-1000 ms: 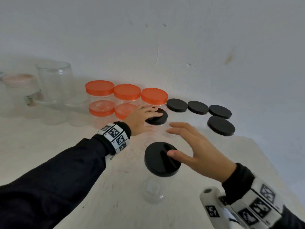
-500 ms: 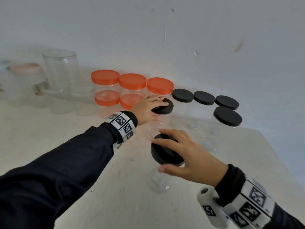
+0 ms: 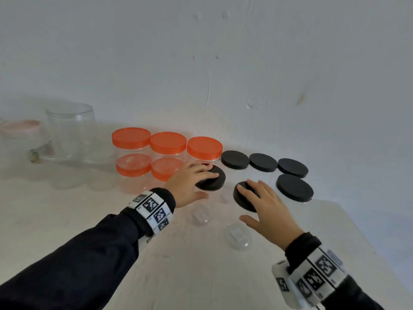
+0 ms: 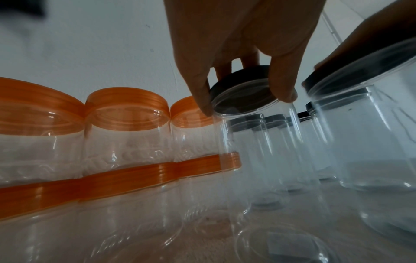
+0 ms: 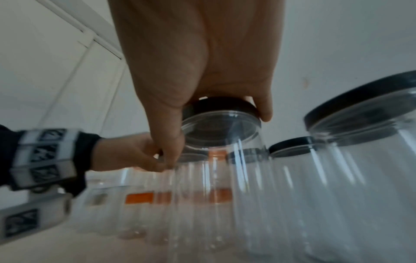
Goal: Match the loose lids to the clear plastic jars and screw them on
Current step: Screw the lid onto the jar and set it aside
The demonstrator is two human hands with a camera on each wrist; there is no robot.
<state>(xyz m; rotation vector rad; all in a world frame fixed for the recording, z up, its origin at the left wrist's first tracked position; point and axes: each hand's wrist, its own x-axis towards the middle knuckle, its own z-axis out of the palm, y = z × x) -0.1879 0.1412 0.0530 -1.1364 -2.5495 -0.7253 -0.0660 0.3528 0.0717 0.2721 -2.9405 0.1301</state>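
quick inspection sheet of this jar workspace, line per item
surface: pale tabletop, scuffed, set against a wall.
job's things: left black-lidded jar and right black-lidded jar under the hands; four more black-lidded jars at right; five orange-lidded jars at left, three behind and two in front.
clutter: lidless clear jar and pink-lidded jar at far left.
grippers: left hand grips its lid; right hand grips its lid from above.
cables: nothing seen.
surroundings: white wall with marks; tagged wristbands on both dark sleeves.
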